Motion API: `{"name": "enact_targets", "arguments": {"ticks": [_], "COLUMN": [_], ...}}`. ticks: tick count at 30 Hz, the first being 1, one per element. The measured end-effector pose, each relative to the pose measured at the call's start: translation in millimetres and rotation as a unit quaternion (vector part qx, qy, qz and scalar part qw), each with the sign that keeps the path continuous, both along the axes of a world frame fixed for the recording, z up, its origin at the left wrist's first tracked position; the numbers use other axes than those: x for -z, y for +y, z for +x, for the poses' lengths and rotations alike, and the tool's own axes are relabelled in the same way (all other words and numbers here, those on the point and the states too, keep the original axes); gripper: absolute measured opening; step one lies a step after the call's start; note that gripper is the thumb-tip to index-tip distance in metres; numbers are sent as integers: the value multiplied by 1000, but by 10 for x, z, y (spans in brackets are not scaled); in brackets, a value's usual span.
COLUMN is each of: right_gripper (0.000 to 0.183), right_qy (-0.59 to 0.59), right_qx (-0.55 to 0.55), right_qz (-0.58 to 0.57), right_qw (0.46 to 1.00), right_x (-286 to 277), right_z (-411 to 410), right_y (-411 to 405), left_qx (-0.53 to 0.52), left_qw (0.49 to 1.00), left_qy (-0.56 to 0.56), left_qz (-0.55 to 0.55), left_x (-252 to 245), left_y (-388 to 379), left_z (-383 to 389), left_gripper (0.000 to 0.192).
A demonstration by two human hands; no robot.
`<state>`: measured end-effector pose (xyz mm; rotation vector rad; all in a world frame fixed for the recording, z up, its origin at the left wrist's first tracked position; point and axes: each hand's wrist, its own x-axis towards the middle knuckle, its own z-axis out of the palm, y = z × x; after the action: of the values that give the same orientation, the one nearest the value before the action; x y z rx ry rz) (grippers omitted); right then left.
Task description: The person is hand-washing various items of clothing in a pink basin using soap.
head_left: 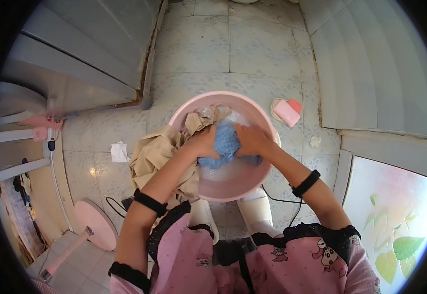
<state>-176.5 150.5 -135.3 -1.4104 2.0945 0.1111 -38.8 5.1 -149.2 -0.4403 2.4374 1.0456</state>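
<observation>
A pink plastic basin (235, 187) with some sudsy water stands on the floor in front of my feet. Inside it, my left hand (205, 142) and my right hand (252, 139) grip a wet blue cloth (227, 141), which is bunched between them. Part of the blue cloth trails into the water on both sides. A large beige cloth (154, 154) hangs over the basin's left rim, one end of it lying inside near my left hand. Some fingers of both hands are hidden by the blue cloth.
On the tiled floor to the right lie a pink bar (287, 113) and a red piece in a small dish. White paper (119, 152) lies at the left, near a round pink stand base (95, 225). Black cables run beside my slippers (256, 211). A frosted panel with leaves (390, 220) stands at right.
</observation>
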Motion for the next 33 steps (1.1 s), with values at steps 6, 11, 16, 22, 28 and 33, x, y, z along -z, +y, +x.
{"name": "enact_targets", "arguments": {"ticks": [6,11,16,22,28,33], "right_gripper": [33,31,29,27,19,18], "right_qy": [-158,-249,-405,-361,-120,-37], "right_qx": [46,264,471,474,231,87], "right_qz": [-247,-196,-116,-180,-487,-490], "right_qw": [955,911,775,783,834,867], "right_x": [-53,90,203,16,-384,-500], "right_z": [-148,-34,76,115,542,880], "right_y": [193,143,125,47,-323,-430], "left_qx": [17,-96,-69,46,99,191], "left_qw": [999,993,980,944,937,876], "left_qy": [-9,54,174,283,273,328], "left_qz": [36,44,-66,-163,-192,-298], "left_x": [-171,-226,-249,-327,-324,-331], "left_y": [-116,-136,26,131,407,325], "left_z": [156,283,278,166,-70,-206], "left_gripper": [83,40,26,27,35,46]}}
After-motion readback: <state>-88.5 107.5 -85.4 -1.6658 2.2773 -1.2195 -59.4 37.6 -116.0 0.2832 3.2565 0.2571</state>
